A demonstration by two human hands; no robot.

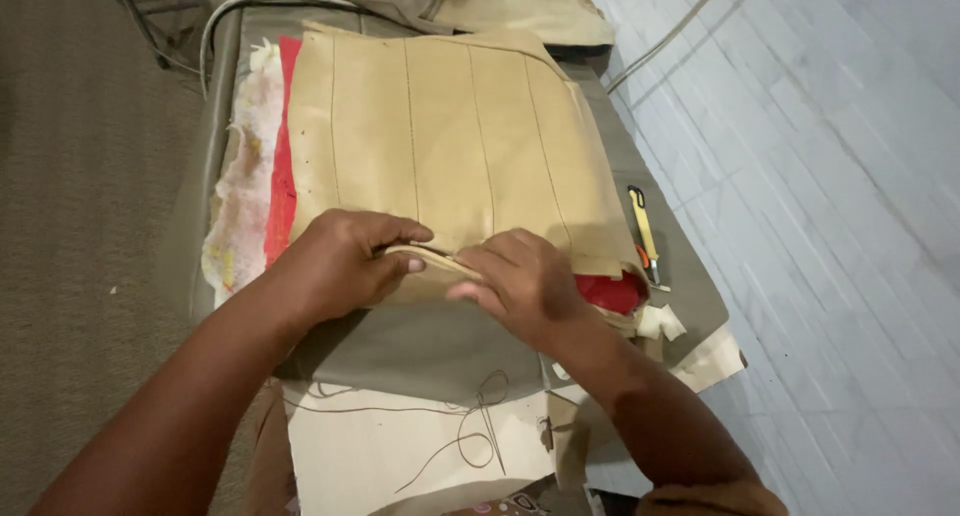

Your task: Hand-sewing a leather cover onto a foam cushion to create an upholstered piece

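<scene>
Hands on tan cover's edge

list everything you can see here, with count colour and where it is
tan cover: 1, tan with stitched lines, on top of the pile, its near edge pinched by both hands
red layer: 1, red, under the tan cover, showing at its left edge and lower right corner
foam: 1, whitish and ragged, left of the red layer
grey sheet: 1, grey-green, under the pile
knife: 1, yellow and black, right of the tan cover
pale sheet: 1, cream, near edge, with dark thread on it
cable: 1, white, top left
floor: white tiles on the right
left hand: 1, gripping the cover's near edge
right hand: 1, gripping the same edge
</scene>
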